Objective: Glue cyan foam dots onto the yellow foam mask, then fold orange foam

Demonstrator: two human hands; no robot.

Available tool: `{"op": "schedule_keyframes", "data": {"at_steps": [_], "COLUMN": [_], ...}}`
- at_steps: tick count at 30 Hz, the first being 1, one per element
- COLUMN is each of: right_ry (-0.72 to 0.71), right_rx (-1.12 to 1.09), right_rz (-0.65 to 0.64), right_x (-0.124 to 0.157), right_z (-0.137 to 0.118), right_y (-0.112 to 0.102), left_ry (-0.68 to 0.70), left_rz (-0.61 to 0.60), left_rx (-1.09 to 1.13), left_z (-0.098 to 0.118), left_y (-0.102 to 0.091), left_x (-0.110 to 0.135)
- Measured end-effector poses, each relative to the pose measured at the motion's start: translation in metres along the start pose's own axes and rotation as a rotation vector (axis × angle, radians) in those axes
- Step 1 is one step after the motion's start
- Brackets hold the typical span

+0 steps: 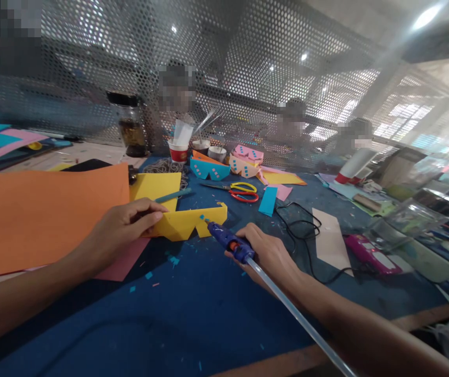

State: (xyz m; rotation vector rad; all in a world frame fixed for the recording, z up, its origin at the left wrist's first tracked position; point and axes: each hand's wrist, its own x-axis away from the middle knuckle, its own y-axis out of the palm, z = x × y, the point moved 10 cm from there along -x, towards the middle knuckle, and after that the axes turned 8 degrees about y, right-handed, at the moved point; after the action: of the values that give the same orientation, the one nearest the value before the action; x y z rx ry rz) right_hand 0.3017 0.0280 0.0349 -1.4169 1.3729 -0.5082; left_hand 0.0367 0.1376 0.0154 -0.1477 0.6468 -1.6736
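Observation:
My left hand pinches the left end of a yellow paper cut-out with zigzag lower edges and small blue squares stuck on it, holding it just above the blue table cover. My right hand is closed round a blue hot glue gun with a clear glue stick jutting from its back. The gun's nozzle points at the middle of the yellow cut-out, touching or nearly touching it.
A large orange sheet lies at the left over a pink sheet. Behind are a yellow sheet, scissors with yellow and red handles, finished paper pieces, cups, a jar, a black cord. People sit beyond the perforated metal screen.

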Motion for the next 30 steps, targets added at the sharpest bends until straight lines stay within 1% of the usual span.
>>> {"op": "schedule_keyframes", "data": {"at_steps": [5, 12, 18, 22, 27, 30], "right_ry": [0.001, 0.005, 0.003, 0.02, 0.024, 0.024], "right_rx": [-0.005, 0.005, -0.001, 0.002, 0.027, 0.043], "right_rz": [0.006, 0.008, 0.026, 0.025, 0.022, 0.022], "right_x": [0.0007, 0.0026, 0.0022, 0.0021, 0.002, 0.0021], "right_z": [0.0003, 0.004, 0.0024, 0.0056, 0.0067, 0.0062], "right_y": [-0.0026, -0.0029, -0.0041, -0.0029, -0.0019, -0.0019], "left_ry": [0.021, 0.003, 0.003, 0.013, -0.009, -0.002], "left_rz": [-0.005, -0.017, -0.025, -0.028, -0.024, -0.016], "left_rx": [-0.001, 0.028, -0.019, -0.06, 0.028, 0.031], "left_z": [-0.0009, -0.0008, -0.0035, -0.0012, -0.0005, -0.0005], "left_y": [-0.0004, 0.0013, 0.0007, 0.0, 0.0019, 0.0015], "left_x": [0.0, -0.0001, -0.0012, -0.0006, 0.0002, 0.0008]}}
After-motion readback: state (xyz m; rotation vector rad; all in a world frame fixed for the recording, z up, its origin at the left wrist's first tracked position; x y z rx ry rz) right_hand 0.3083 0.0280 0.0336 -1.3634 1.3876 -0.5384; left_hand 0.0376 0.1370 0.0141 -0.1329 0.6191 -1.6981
